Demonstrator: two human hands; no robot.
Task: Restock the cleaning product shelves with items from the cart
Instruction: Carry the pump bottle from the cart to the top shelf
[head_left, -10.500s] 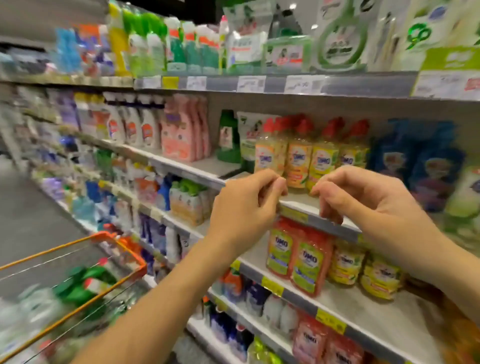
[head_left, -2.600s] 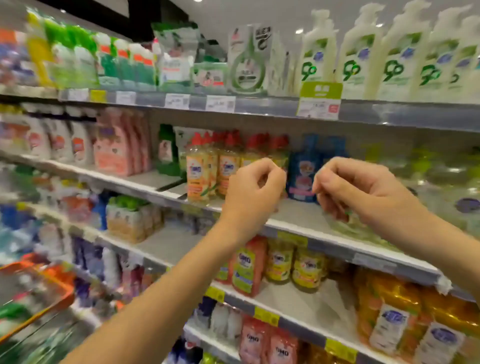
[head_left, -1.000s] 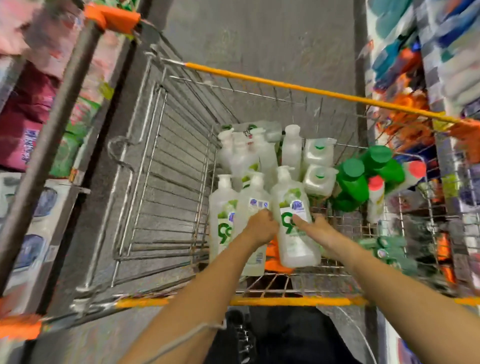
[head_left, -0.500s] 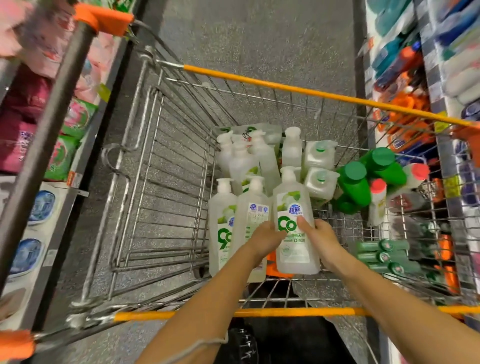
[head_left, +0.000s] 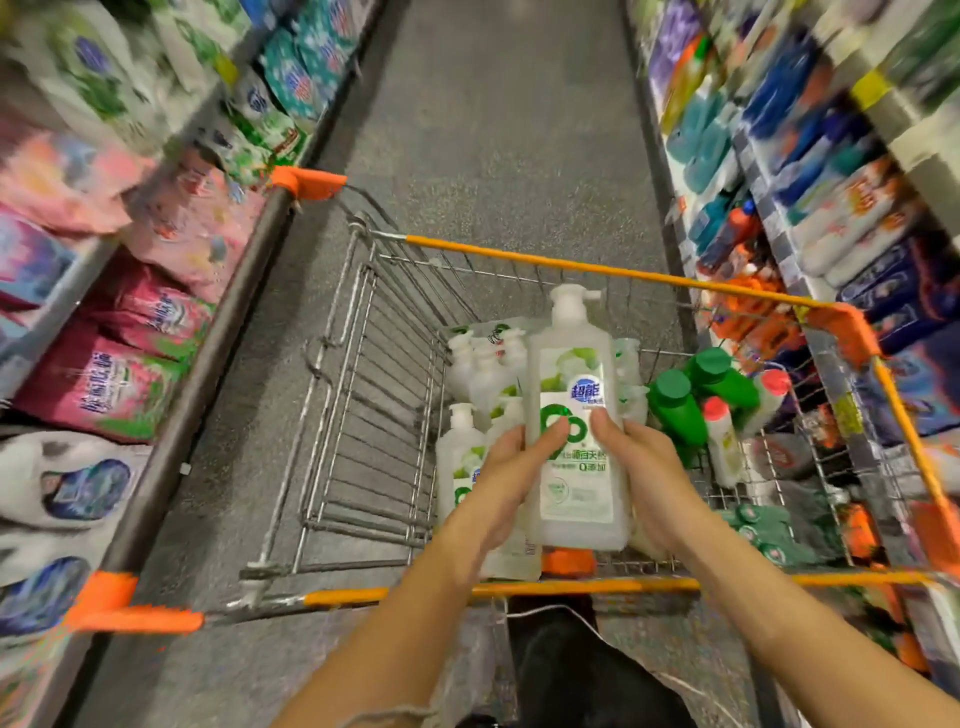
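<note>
A clear pump bottle with a green-and-white label is held upright above the near edge of the cart, raised clear of the stock below. Its long axis runs from the base, over the near rim, to the pump head, pointed toward the far rim. It is gripped from both flanks: the left hand on its left side, the right hand on its right, the fingers clamped on the body with both thumbs pressed on the label. Neither hand is nearer; the load is shared evenly. More white pump bottles stand below at the near edge, and green-capped bottles lie toward the right edge. The bottle shelves run along the cart's right side, so a lift up and rightward, axis kept vertical, is judged likely.
</note>
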